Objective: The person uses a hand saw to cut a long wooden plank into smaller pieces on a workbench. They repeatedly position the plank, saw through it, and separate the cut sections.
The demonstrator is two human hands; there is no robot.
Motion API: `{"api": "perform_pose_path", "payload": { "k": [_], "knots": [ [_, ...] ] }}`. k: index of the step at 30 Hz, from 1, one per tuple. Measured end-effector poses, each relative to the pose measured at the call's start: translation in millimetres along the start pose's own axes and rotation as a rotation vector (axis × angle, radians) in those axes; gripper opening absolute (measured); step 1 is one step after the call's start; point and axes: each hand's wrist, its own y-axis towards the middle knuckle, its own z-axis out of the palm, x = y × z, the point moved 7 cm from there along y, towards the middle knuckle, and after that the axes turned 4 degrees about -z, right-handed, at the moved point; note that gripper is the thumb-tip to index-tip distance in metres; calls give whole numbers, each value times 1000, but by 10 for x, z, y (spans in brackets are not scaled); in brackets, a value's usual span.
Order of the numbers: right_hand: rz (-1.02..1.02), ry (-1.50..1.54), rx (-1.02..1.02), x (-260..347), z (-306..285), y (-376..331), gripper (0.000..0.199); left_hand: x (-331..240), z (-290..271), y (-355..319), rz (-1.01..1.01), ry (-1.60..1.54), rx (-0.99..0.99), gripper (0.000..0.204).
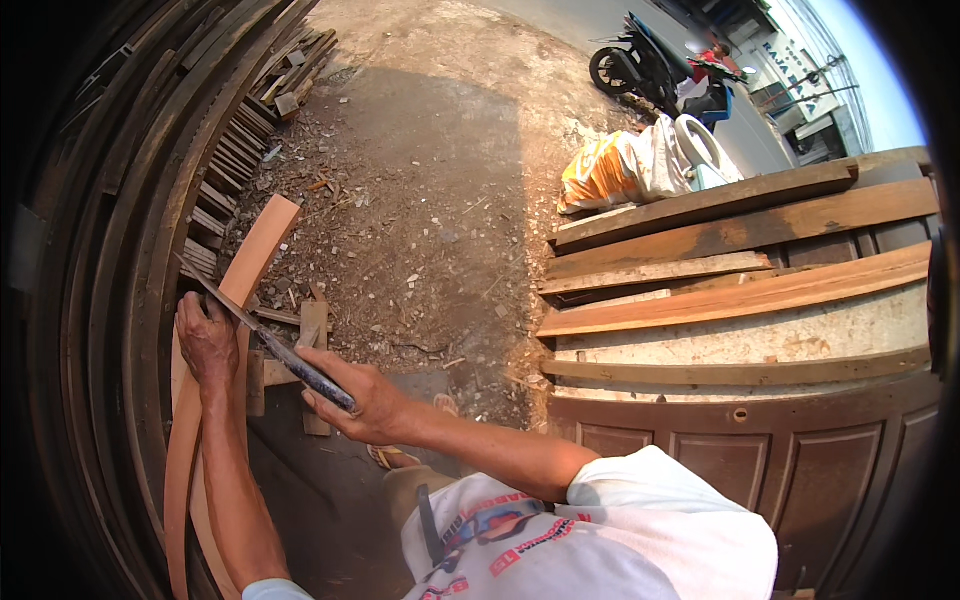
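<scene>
A reddish-brown wooden plank slants up from the lower left. My left hand is closed on the plank, its fingers curled and partly hidden. In my right hand is a hand saw, its dark grip wrapped by my fingers. The saw, seen nearly edge-on, crosses over the plank just beyond my left hand. Whether its teeth touch the wood, I cannot tell. Another pale wooden piece lies beneath the plank, alongside my left forearm.
Long dark boards stand stacked at the left, with short slats beside them. Several planks and a brown panelled door lie at the right. White and orange sacks and a motorcycle are farther off. Wood scraps litter the ground.
</scene>
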Motion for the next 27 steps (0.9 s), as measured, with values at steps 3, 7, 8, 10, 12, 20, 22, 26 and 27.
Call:
{"api": "perform_pose_path", "payload": {
  "k": [3,7,8,10,12,20,22,26,27],
  "knots": [
    [-19,30,7,-102,-19,-49,61,78,44,13,-17,36,24,26],
    [7,35,8,-166,-69,-62,58,46,48,11,17,29,4,26],
    [5,33,-6,-149,-82,-40,57,23,49,26,48,24,-18,26],
    [75,-12,56,105,-43,158,56,68,80,21,88,22,-58,24],
    [126,-85,80,359,-97,382,53,75,83,25,-30,14,33,24],
    [156,-104,84,-50,-132,-13,56,-58,-109,16,-136,-102,18,28],
    [182,-90,73,-18,-105,-4,54,-58,-154,20,-146,-127,-4,27],
    [250,-105,63,102,-140,-16,52,-24,-139,-30,-133,-134,-55,25],
    [269,-112,55,136,-160,0,51,-56,-94,-44,-133,-144,-47,25]
  ]
}}
